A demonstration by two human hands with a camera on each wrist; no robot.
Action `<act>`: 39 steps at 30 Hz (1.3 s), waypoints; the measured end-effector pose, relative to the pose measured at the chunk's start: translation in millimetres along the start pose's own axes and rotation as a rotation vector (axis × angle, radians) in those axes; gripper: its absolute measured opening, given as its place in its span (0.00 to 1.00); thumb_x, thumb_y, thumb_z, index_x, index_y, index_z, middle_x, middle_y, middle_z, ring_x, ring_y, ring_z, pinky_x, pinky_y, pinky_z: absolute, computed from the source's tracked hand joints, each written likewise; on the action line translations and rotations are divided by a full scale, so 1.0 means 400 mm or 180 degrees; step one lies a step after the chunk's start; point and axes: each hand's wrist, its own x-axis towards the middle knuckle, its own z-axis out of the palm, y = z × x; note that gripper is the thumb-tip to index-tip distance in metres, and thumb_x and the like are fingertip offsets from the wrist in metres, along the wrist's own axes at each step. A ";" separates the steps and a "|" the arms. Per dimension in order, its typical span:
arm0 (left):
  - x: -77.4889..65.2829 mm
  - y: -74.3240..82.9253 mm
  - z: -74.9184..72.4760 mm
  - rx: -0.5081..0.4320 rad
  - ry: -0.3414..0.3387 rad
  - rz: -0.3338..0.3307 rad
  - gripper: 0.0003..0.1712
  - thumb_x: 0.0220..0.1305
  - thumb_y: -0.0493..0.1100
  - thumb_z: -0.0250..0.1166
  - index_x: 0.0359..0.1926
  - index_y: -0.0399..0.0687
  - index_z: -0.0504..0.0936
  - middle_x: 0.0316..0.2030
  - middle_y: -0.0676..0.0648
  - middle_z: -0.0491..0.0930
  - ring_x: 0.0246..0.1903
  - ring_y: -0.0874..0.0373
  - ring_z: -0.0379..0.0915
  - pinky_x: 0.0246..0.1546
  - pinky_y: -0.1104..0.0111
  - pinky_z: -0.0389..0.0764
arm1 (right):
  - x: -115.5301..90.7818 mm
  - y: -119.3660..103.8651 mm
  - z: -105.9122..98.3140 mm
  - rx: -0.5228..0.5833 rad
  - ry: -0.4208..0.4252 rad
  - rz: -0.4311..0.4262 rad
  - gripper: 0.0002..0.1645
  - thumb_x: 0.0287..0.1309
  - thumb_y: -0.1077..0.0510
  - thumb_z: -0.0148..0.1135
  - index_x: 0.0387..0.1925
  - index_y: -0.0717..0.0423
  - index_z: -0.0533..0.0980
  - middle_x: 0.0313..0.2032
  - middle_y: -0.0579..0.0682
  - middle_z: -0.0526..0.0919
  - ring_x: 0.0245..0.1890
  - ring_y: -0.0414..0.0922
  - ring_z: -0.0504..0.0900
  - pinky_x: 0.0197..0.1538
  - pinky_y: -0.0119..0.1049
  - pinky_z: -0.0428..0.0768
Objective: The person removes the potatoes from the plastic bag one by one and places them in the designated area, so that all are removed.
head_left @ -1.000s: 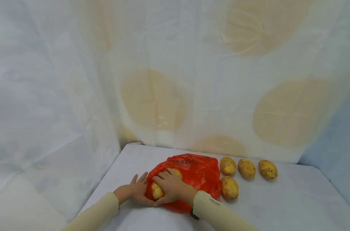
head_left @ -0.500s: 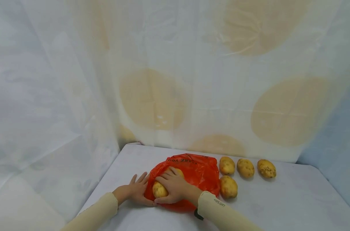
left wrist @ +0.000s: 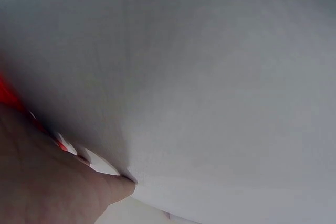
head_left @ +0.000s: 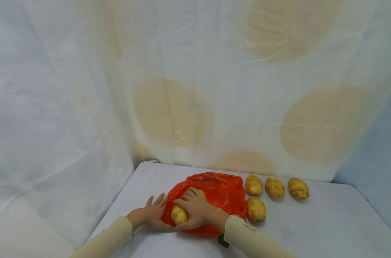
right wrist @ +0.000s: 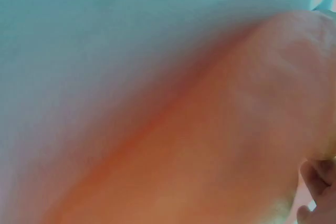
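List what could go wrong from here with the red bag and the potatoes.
The gripped potato lies near the left edge of the red bag; it might roll out if the right hand lets go there.
The bag looks thin and crumpled, so it may bunch up or slide if the left hand leaves its edge.
The nearest loose potato lies right beside the bag and could get nudged if the bag shifts.

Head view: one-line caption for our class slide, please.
Right hand holds a potato at the mouth of a red plastic bag, left hand at its edge, four potatoes alongside.
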 end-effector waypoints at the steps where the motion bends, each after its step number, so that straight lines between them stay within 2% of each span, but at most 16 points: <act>1: 0.000 0.001 -0.001 0.0009 -0.0003 0.0003 0.67 0.43 0.81 0.64 0.77 0.52 0.53 0.78 0.47 0.48 0.78 0.43 0.34 0.71 0.34 0.37 | -0.004 -0.003 -0.006 0.0024 0.0019 -0.0019 0.46 0.50 0.23 0.59 0.67 0.36 0.65 0.60 0.40 0.73 0.65 0.44 0.65 0.75 0.58 0.51; 4: -0.003 0.005 -0.006 0.0018 0.0002 0.0013 0.67 0.43 0.80 0.65 0.77 0.53 0.53 0.78 0.48 0.48 0.78 0.42 0.34 0.71 0.34 0.37 | -0.017 -0.009 -0.022 0.0116 0.0096 -0.0030 0.45 0.49 0.24 0.62 0.67 0.34 0.65 0.59 0.40 0.72 0.64 0.42 0.65 0.74 0.58 0.54; 6: -0.005 0.007 -0.008 0.0015 0.0007 0.0018 0.66 0.43 0.80 0.65 0.77 0.54 0.53 0.78 0.48 0.48 0.78 0.42 0.35 0.71 0.34 0.37 | -0.026 -0.011 -0.031 0.0257 0.0133 0.0028 0.45 0.48 0.25 0.64 0.66 0.31 0.65 0.59 0.40 0.71 0.63 0.42 0.65 0.71 0.56 0.62; 9: -0.009 0.011 -0.009 0.0010 -0.0001 0.0007 0.67 0.44 0.81 0.64 0.78 0.54 0.52 0.79 0.48 0.46 0.78 0.42 0.34 0.72 0.35 0.37 | -0.039 -0.012 -0.046 0.0634 0.0138 0.0164 0.46 0.45 0.27 0.70 0.66 0.29 0.64 0.60 0.41 0.68 0.59 0.41 0.68 0.60 0.46 0.75; 12: -0.010 0.012 -0.004 0.0004 -0.0012 0.0013 0.68 0.45 0.82 0.62 0.78 0.51 0.50 0.79 0.48 0.45 0.78 0.42 0.34 0.72 0.35 0.36 | -0.052 -0.012 -0.060 0.1048 0.0156 0.0328 0.47 0.43 0.32 0.75 0.65 0.28 0.65 0.60 0.42 0.64 0.55 0.41 0.70 0.49 0.36 0.81; 15: -0.010 0.011 -0.002 -0.0017 -0.0025 0.0029 0.68 0.45 0.82 0.62 0.78 0.51 0.50 0.79 0.48 0.44 0.78 0.42 0.33 0.72 0.35 0.36 | -0.066 -0.011 -0.076 0.1290 0.0207 0.0385 0.48 0.42 0.36 0.78 0.65 0.30 0.64 0.62 0.42 0.60 0.55 0.42 0.71 0.48 0.33 0.81; 19: -0.007 0.007 -0.006 -0.0038 -0.0032 0.0020 0.68 0.44 0.81 0.63 0.78 0.53 0.49 0.79 0.49 0.44 0.78 0.42 0.33 0.71 0.34 0.36 | -0.084 -0.008 -0.099 0.1345 0.0281 0.0374 0.50 0.42 0.35 0.78 0.67 0.29 0.63 0.64 0.43 0.57 0.56 0.44 0.71 0.50 0.35 0.82; 24: -0.003 0.005 -0.007 -0.0029 -0.0017 -0.0031 0.69 0.43 0.82 0.63 0.78 0.52 0.49 0.79 0.48 0.45 0.77 0.42 0.34 0.71 0.34 0.36 | -0.096 0.014 -0.121 0.1334 0.0433 0.0444 0.53 0.41 0.32 0.76 0.68 0.28 0.61 0.65 0.42 0.60 0.57 0.43 0.71 0.50 0.35 0.82; 29: -0.005 0.007 -0.007 -0.0023 -0.0043 -0.0072 0.70 0.43 0.82 0.62 0.78 0.50 0.50 0.79 0.48 0.45 0.78 0.43 0.34 0.72 0.35 0.36 | -0.108 0.038 -0.135 0.1467 0.0535 0.0567 0.57 0.41 0.36 0.79 0.70 0.32 0.57 0.65 0.38 0.64 0.59 0.42 0.71 0.50 0.35 0.82; 33: -0.005 0.009 -0.005 -0.0012 -0.0039 -0.0082 0.70 0.43 0.82 0.62 0.78 0.51 0.50 0.79 0.48 0.45 0.78 0.43 0.34 0.72 0.35 0.37 | -0.121 0.055 -0.141 0.1593 0.0639 0.0550 0.55 0.42 0.42 0.80 0.69 0.37 0.59 0.63 0.37 0.65 0.58 0.40 0.71 0.49 0.33 0.82; 39: -0.005 0.008 -0.007 -0.0017 -0.0033 -0.0067 0.70 0.43 0.83 0.62 0.78 0.50 0.49 0.79 0.48 0.44 0.78 0.43 0.33 0.72 0.35 0.36 | -0.144 0.080 -0.147 0.1741 0.0784 0.0472 0.52 0.43 0.46 0.80 0.67 0.35 0.61 0.62 0.35 0.65 0.57 0.38 0.70 0.49 0.32 0.81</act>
